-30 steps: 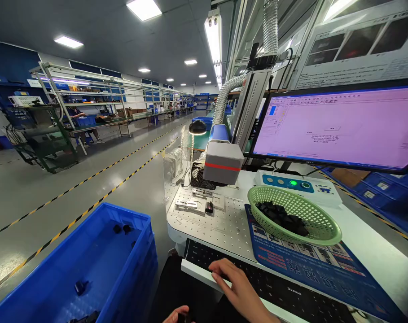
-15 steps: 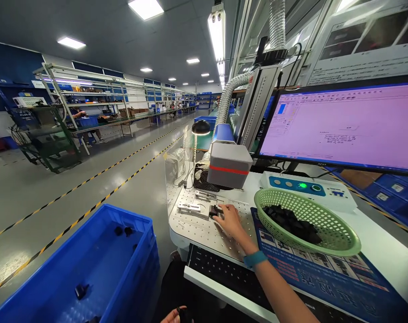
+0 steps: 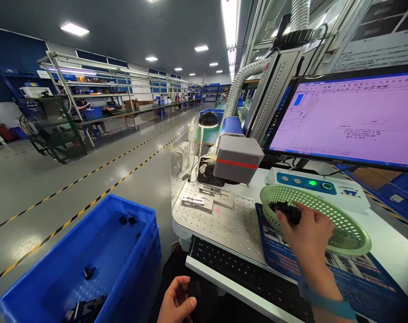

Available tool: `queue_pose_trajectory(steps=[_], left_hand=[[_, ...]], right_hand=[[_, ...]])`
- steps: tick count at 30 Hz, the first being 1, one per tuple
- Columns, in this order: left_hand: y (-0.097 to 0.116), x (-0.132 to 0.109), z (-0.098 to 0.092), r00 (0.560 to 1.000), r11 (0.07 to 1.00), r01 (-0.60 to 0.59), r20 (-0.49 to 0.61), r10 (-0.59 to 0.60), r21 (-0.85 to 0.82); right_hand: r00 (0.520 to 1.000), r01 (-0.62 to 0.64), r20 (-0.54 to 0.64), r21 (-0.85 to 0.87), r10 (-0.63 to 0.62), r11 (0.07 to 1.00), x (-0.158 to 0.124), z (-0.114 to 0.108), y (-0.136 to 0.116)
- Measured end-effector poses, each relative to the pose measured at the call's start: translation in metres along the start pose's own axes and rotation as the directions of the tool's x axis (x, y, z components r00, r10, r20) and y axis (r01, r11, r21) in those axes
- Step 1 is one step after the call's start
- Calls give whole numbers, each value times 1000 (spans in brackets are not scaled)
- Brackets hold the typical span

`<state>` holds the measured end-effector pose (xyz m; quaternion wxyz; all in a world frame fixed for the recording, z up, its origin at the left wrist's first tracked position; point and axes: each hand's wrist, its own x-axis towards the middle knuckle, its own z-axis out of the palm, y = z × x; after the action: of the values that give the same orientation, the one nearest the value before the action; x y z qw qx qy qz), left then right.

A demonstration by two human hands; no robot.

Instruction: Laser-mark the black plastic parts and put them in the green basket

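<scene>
My right hand [image 3: 308, 233] reaches over the near rim of the green mesh basket [image 3: 352, 233], and its fingers close on a small black part [image 3: 289, 211] among several like it. Low over my lap, my left hand [image 3: 176, 301] is curled around another small black part [image 3: 194, 289] that is hard to make out against dark clothing. The metal fixture [image 3: 204, 202] on the perforated plate [image 3: 224, 226] holds nothing, and a red laser dot [image 3: 218, 210] shines beside it. The grey laser head [image 3: 238, 159] hangs above the fixture.
A black keyboard [image 3: 244, 273] sits on a pull-out tray at the front. A blue crate [image 3: 116, 251] at the left holds a few black parts. A monitor [image 3: 352, 121] and a control box [image 3: 308, 184] stand behind the basket. An aisle and shelving lie to the left.
My right hand went from the keyboard to the fixture, then across to the basket; the black part that sat in the fixture is gone from it. My left hand has risen into view.
</scene>
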<state>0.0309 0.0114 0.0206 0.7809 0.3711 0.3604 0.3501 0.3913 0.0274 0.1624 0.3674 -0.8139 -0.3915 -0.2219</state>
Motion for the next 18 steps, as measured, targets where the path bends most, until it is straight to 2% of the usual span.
queue_pose_trajectory(steps=[1,2,3,4,6,7,8,9,11,13,15,18], left_hand=[[1,-1,4,1000,1000,-18,1,18,17],[1,-2,7,999,999,-35,-1,35,37],[1,-2,10,999,997,-45,-2,45,61],[1,-3,12,999,995,-50,-1,51,87],[-1,-4,14,998,987,-66,14,64,149],[-2,-5,14,997,981,-80,33,75,177],[-3,-5,14,994,975,-99,57,89,198],[-3,-6,15,991,969,-120,80,105,215],[-3,-6,15,985,962,-152,112,129,227],[-2,-6,15,988,967,-152,73,139,203],[-1,-5,11,996,985,-88,-11,91,150],[-6,0,-2,988,994,110,-109,-109,10]], right_hand=[[992,25,121,145,-43,989,-12,-7,-5],[953,26,281,302,-115,953,-28,-14,-14],[869,-15,451,435,-204,900,-46,-19,-25],[749,-58,591,508,-299,860,-65,-23,-38],[502,-125,750,555,-430,823,-103,-29,-67],[412,-146,783,562,-467,814,-120,-32,-80],[349,-170,804,559,-481,812,-135,-34,-91],[313,-187,816,554,-486,811,-146,-35,-100],[293,-210,821,556,-491,804,-157,-34,-111],[332,-197,795,584,-507,787,-151,-25,-111],[433,-161,750,611,-500,775,-130,-7,-104],[669,-75,646,551,-367,831,-79,34,-87]])
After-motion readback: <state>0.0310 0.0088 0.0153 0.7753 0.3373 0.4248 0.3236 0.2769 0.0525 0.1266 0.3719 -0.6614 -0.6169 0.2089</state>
